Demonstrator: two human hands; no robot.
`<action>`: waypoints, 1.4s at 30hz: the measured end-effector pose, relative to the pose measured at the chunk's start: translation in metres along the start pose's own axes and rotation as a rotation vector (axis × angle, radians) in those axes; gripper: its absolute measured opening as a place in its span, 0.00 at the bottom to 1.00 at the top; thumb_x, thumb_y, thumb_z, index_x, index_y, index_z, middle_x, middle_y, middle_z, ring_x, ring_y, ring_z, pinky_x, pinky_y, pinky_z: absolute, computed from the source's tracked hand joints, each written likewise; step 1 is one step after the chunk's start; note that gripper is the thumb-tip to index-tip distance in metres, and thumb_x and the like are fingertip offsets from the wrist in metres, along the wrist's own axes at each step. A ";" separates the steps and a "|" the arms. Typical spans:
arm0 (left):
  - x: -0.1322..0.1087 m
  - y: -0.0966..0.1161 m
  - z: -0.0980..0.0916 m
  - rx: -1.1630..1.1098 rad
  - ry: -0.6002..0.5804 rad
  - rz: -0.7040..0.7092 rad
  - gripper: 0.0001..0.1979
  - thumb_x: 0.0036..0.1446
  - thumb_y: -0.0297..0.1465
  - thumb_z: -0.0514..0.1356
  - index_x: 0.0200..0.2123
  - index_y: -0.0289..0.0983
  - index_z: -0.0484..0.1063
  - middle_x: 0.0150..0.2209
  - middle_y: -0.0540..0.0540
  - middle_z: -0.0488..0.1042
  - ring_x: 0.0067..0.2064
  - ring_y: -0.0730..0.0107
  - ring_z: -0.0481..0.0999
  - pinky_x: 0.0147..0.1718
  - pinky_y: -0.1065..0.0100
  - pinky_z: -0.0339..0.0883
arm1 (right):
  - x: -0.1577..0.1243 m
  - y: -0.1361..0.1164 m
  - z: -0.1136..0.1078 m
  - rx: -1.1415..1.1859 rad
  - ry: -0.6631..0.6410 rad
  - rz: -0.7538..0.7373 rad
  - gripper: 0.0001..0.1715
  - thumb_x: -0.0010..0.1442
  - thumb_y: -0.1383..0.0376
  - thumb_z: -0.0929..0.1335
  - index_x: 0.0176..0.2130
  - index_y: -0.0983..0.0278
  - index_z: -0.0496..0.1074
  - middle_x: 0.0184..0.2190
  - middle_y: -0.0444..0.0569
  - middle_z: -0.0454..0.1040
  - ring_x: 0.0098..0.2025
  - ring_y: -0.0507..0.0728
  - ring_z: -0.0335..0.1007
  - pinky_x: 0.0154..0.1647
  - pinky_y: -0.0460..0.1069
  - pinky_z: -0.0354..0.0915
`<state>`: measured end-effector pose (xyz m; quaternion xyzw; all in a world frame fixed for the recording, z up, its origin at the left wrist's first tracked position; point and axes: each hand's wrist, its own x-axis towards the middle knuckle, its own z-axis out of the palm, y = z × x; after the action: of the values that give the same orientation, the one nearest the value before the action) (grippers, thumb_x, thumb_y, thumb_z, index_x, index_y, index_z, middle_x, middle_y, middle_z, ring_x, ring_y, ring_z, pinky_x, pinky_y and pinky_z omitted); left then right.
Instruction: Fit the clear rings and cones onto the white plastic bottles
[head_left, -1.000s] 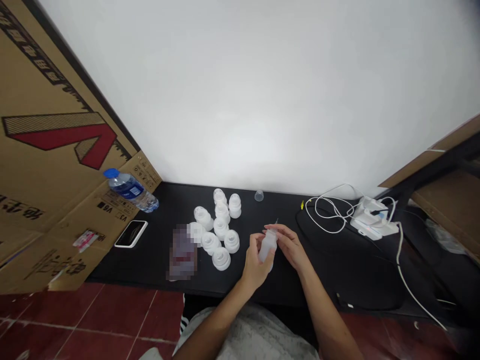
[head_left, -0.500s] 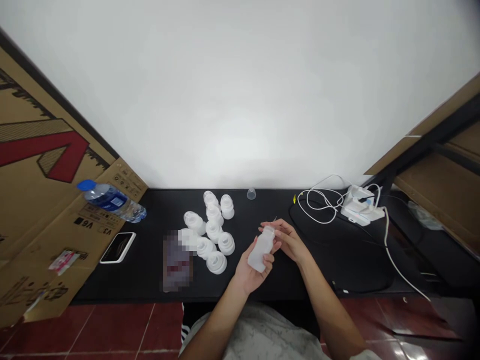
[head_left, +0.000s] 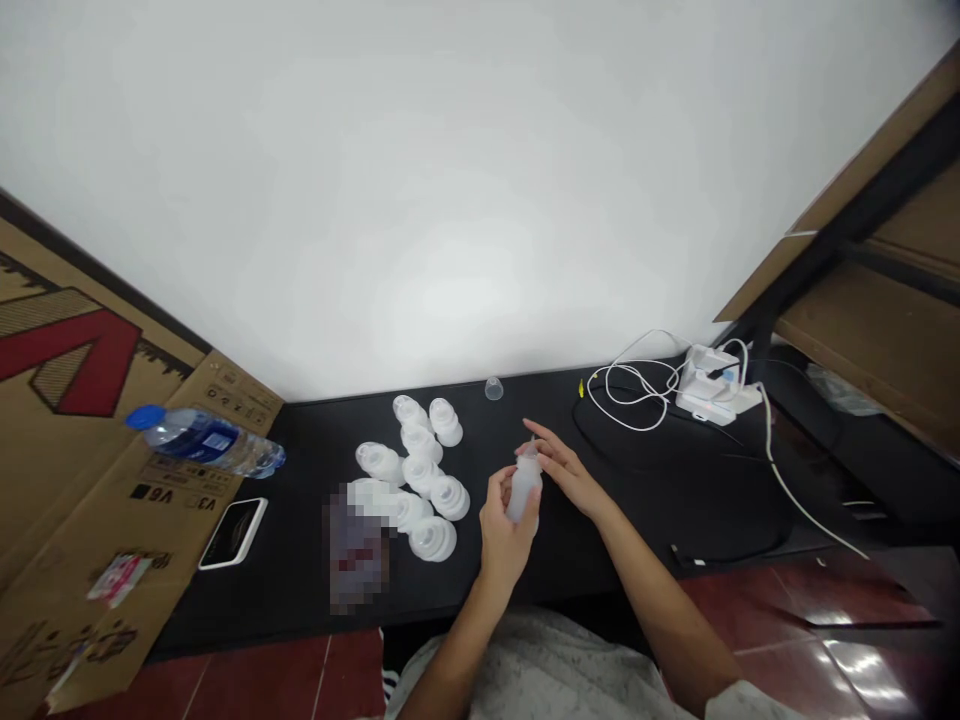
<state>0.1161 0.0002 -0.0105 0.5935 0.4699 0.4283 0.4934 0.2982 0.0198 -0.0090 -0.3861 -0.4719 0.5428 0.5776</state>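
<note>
The left hand (head_left: 501, 535) curls its grip round a frosted bottle (head_left: 523, 487), keeping it upright above the bench (head_left: 300, 440) and its neck near the right hand (head_left: 568, 478), whose grip is spread. White caps (head_left: 433, 538) sit clustered nearby.

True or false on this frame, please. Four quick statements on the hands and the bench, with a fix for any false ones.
The left hand holds a white plastic bottle. True.
The water bottle stands upright. False: it lies on its side on the cardboard.
The phone lies right of the white plastic bottle. False: it lies left of it, beyond the white plastic caps.
A loop of white cable lies right of the white plastic bottle. True.
</note>
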 end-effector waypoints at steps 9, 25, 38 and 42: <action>-0.004 -0.009 0.002 0.001 -0.033 0.066 0.26 0.68 0.49 0.68 0.59 0.37 0.76 0.53 0.36 0.85 0.52 0.52 0.87 0.50 0.58 0.80 | -0.003 -0.003 -0.003 0.107 0.030 0.050 0.36 0.63 0.53 0.81 0.65 0.57 0.75 0.46 0.50 0.85 0.46 0.59 0.81 0.47 0.52 0.74; -0.008 -0.009 0.000 -0.030 -0.045 0.051 0.24 0.72 0.48 0.63 0.61 0.37 0.73 0.53 0.35 0.85 0.48 0.53 0.88 0.48 0.58 0.81 | -0.003 -0.003 0.001 0.150 -0.033 0.080 0.32 0.64 0.51 0.80 0.62 0.59 0.76 0.54 0.58 0.86 0.50 0.62 0.84 0.53 0.56 0.74; -0.010 -0.007 -0.001 -0.006 -0.021 0.091 0.27 0.71 0.51 0.64 0.61 0.38 0.75 0.54 0.36 0.85 0.50 0.51 0.88 0.48 0.57 0.81 | -0.005 -0.006 -0.003 0.155 -0.072 0.052 0.34 0.63 0.51 0.82 0.62 0.59 0.77 0.54 0.58 0.86 0.53 0.64 0.85 0.55 0.58 0.76; -0.008 -0.006 -0.003 -0.008 -0.040 0.068 0.27 0.71 0.51 0.64 0.61 0.38 0.75 0.53 0.35 0.85 0.49 0.51 0.88 0.48 0.57 0.81 | -0.004 -0.004 -0.006 0.180 -0.013 0.082 0.30 0.58 0.56 0.84 0.55 0.59 0.77 0.50 0.57 0.89 0.50 0.63 0.87 0.54 0.58 0.76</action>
<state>0.1112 -0.0069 -0.0168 0.6156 0.4377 0.4346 0.4904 0.3051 0.0163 -0.0070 -0.3480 -0.4087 0.6088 0.5841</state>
